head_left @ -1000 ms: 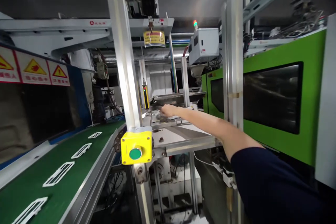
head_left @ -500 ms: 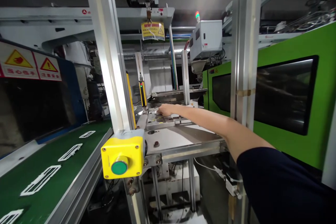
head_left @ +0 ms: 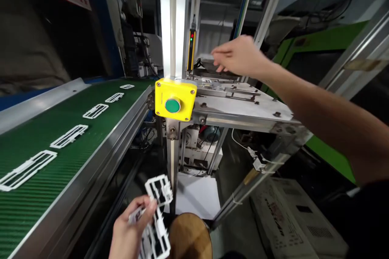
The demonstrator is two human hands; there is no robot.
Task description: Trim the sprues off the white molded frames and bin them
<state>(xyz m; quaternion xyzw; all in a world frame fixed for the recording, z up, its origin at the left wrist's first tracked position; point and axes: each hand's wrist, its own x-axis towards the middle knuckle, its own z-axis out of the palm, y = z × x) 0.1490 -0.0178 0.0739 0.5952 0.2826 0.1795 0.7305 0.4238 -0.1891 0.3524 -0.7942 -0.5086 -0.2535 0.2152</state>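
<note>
My left hand (head_left: 129,226), low in the view, pinches white plastic frames (head_left: 159,226) between thumb and fingers; how many overlap there is hard to tell. Above the machine table (head_left: 243,105), my right hand (head_left: 235,57) hangs in the air with its fingers bent and drawn together; whether anything small is between them cannot be made out. A white part (head_left: 206,81) lies in the fixture beneath it. A yellow box with a green button (head_left: 172,105) is fixed to the post at the table's near left corner.
More white frames (head_left: 69,136) lie in a row on the green conveyor (head_left: 100,137) at the left. A round wooden stool (head_left: 190,236) stands below. A cardboard box (head_left: 282,214) is at lower right, beside a metal post (head_left: 252,182).
The view has turned down and left. My right hand has lifted off the fixture. My left hand, holding white frames, has come into view.
</note>
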